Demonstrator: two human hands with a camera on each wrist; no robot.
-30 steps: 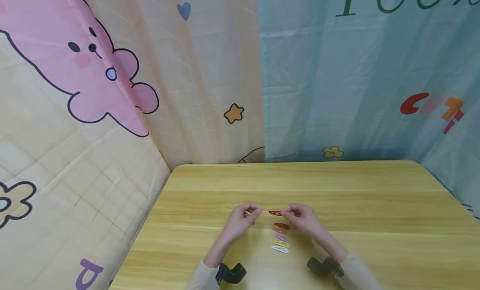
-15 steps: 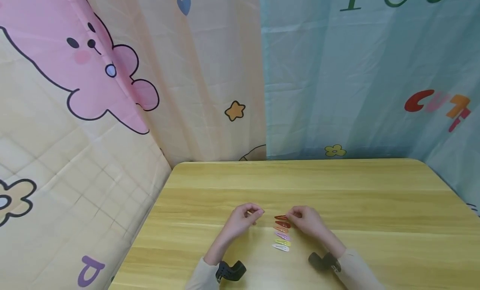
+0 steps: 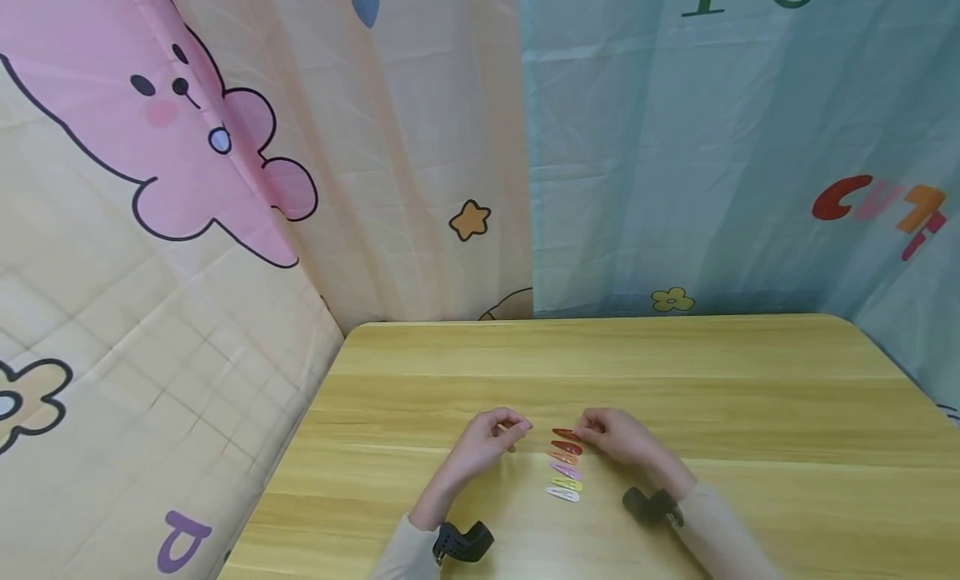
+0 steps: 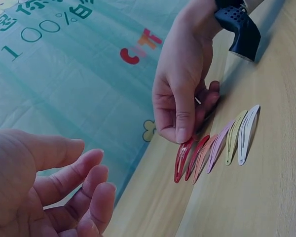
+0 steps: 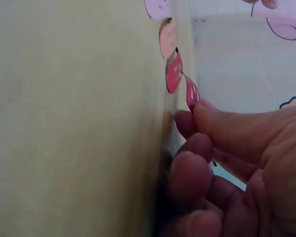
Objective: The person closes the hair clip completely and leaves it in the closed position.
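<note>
My right hand (image 3: 618,437) pinches one end of a red snap hair clip (image 4: 181,165) between thumb and forefinger, at the far end of a row of clips. In the right wrist view this clip stands tilted, its free end close to the neighbouring dark red clip (image 5: 174,76). Nearer to me follow an orange clip (image 3: 562,458), a purple clip (image 3: 566,471), a yellow clip (image 3: 566,484) and a white clip (image 3: 562,495), roughly parallel. Left of the row, my left hand (image 3: 487,438) hovers with loosely bent fingers, thumb apart from them, holding nothing.
The clips lie on a wood-grain table (image 3: 420,363). Printed curtains (image 3: 420,147) hang behind it and along its left side. A black wrist device (image 3: 463,543) is strapped on the left wrist, another black device (image 3: 651,507) on the right.
The right hand has brought the red clip down against the far end of the row, away from the left fingertips. The left hand has hardly moved.
</note>
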